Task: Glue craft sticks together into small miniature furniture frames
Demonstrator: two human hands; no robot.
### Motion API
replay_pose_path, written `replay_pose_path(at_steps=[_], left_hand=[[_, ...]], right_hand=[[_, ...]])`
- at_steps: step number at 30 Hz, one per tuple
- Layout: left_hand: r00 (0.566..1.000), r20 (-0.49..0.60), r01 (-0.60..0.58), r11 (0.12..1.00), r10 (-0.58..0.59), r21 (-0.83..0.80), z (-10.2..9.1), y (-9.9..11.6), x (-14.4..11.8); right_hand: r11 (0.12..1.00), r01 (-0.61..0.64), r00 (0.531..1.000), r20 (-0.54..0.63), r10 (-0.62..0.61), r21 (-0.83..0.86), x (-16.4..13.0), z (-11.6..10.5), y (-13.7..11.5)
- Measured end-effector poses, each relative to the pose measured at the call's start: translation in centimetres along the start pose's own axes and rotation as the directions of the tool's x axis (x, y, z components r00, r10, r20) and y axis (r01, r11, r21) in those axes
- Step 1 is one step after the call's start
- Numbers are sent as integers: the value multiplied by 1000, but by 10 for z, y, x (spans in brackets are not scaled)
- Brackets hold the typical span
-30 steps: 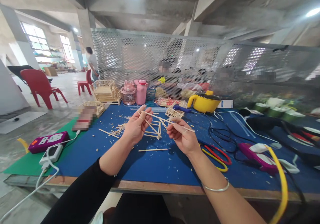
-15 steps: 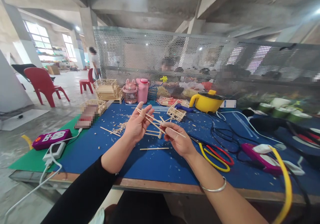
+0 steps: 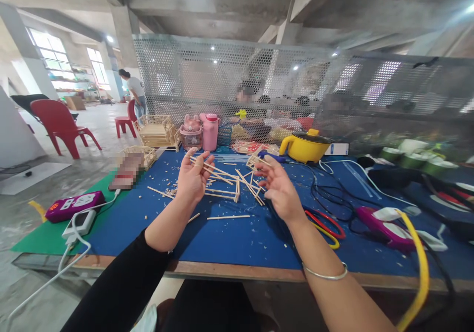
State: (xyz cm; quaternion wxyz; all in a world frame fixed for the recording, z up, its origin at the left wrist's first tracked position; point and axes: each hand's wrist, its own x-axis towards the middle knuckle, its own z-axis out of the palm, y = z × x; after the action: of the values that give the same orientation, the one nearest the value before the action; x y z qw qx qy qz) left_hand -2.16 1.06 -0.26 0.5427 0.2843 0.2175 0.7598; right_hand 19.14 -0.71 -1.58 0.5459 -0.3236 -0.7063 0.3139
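Observation:
My left hand [image 3: 191, 180] is closed on thin wooden sticks [image 3: 221, 175], which stick out to the right between the fingers. My right hand [image 3: 279, 188] is raised over the table with its fingers apart and nothing seen in them. Between the hands lie several loose sticks [image 3: 249, 187] and a stick frame [image 3: 237, 193] on the blue mat [image 3: 229, 243]. Behind my right fingers stands a small wooden stick structure [image 3: 255, 160], partly hidden. One single stick [image 3: 228, 218] lies nearer me.
Scissors [image 3: 328, 226] with red and yellow handles lie beside my right wrist. Further back are a blue glue gun [image 3: 272, 157], a yellow pot [image 3: 307, 147], a pink bottle [image 3: 210, 132] and wooden stick models [image 3: 159, 133]. Power strips [image 3: 76, 206] and cables sit on both sides.
My right hand has let go of the stick it pinched and moved right and up, its fingers opening. My left hand has shifted slightly left, still holding sticks.

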Motion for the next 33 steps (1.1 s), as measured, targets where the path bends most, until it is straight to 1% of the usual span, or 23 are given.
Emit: replay_pose_path(at_steps=[1,2,3,4,6,8,10,11,13,14,16,18,22,24,25,26,27,28,29,30,31,32,33], left_hand=[[1000,6,1,1000,-1,3,0,0,0],[1000,14,5,1000,-5,9,1,0,-1],[1000,25,12,1000,-12,14,2,0,-3],[999,34,18,1000,-19,19,4,-1,-4],[999,41,23,999,-24,25,6,-3,-7],[999,25,20,999,-21,29,6,-3,-8],[999,-1,32,999,-32,34,5,-4,-6],[999,-10,45,998,-44,33,3,-4,-5],[997,-25,71,997,-71,20,0,-3,-1],[996,-34,81,997,-81,10,-1,-3,0],[994,-58,93,996,-94,-10,-3,-2,3],[992,-80,98,995,-100,-22,-4,-1,5],[991,-92,91,996,-93,-23,-4,2,8],[994,-83,74,997,-75,-17,-4,2,8],[996,-71,58,998,-58,-6,-4,1,7],[998,-50,37,999,-37,12,-4,0,6],[1000,-18,15,999,-14,38,-3,-1,3],[1000,24,-7,998,6,67,-1,-3,0],[997,70,-27,995,21,96,1,-6,-4],[993,116,-40,992,26,121,3,-9,-8],[988,154,-48,989,26,138,5,-13,-12],[983,184,-51,987,22,152,7,-16,-16],[979,204,-56,985,22,165,9,-19,-20]], right_hand=[[993,57,996,-61,-63,-100,0,-1,1],[971,102,990,-77,-121,-214,0,0,1],[937,137,986,-46,-160,-323,-1,4,1],[899,165,985,17,-173,-406,-3,9,1],[868,176,982,141,-123,-464,-7,20,0],[917,94,982,189,-21,-387,-10,28,-2],[980,-36,978,195,74,-193,-12,31,-4],[993,-94,975,196,107,-75,-12,31,-6],[977,-168,970,200,140,130,-12,29,-9],[962,-188,967,206,147,199,-12,28,-10],[938,-205,965,217,147,278,-11,28,-11],[926,-211,964,223,144,314,-11,29,-12],[932,-189,970,204,129,311,-12,29,-11],[972,-122,983,160,90,200,-12,27,-11],[995,-58,992,117,49,78,-12,26,-11],[996,19,998,68,-13,-87,-12,25,-12],[958,95,996,29,-90,-271,-11,25,-13],[884,156,986,13,-167,-440,-11,25,-13],[801,199,975,27,-223,-564,-11,26,-13],[740,227,968,62,-244,-633,-11,28,-12],[720,236,969,100,-227,-652,-11,31,-11],[739,220,975,128,-181,-636,-11,34,-10],[783,181,983,143,-119,-595,-11,37,-8]])
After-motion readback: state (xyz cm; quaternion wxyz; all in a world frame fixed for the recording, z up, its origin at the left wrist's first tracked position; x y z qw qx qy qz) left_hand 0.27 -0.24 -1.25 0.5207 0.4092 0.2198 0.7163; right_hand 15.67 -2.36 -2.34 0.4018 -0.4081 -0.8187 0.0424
